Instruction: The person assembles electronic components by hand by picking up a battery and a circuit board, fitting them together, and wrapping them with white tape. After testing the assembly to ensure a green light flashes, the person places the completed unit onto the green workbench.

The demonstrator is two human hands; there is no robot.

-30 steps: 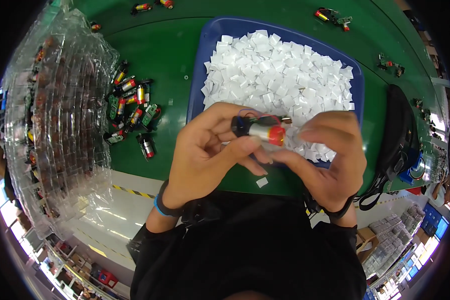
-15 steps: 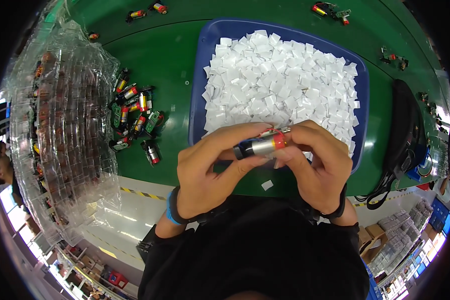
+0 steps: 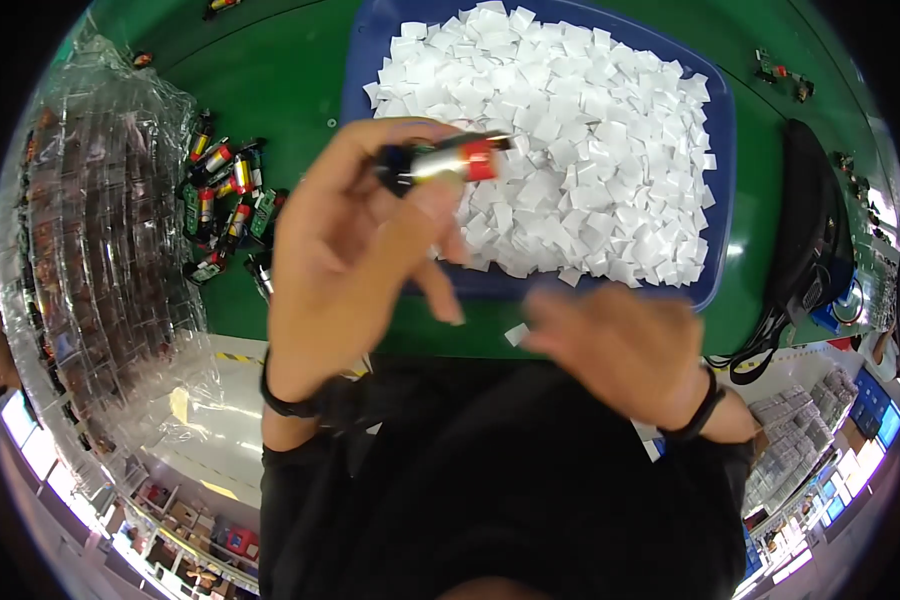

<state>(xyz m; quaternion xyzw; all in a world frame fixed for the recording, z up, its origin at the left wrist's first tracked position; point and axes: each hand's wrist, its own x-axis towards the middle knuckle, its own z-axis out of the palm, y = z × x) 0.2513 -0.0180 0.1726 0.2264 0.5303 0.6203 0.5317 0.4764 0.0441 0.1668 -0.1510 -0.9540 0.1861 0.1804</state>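
My left hand is raised over the left part of the tray. Pinched between its thumb and fingers is a cylindrical battery with a silver body, a red end and dark parts along it, slightly blurred. My right hand is lower, over the table's near edge and smeared by motion, so its fingers cannot be read. Right at its fingertips lies a small white paper piece; whether they touch it is unclear. Beyond both hands a blue tray holds a heap of small white paper squares.
To the left are a pile of batteries with green circuit boards and a stack of clear plastic trays in wrapping. A black pouch with a strap lies at the right. More battery parts sit at the far right.
My hands have parted. The left one carried the battery up and to the left; the right one let go of it and moved down towards the loose paper piece. The view has shifted a little.
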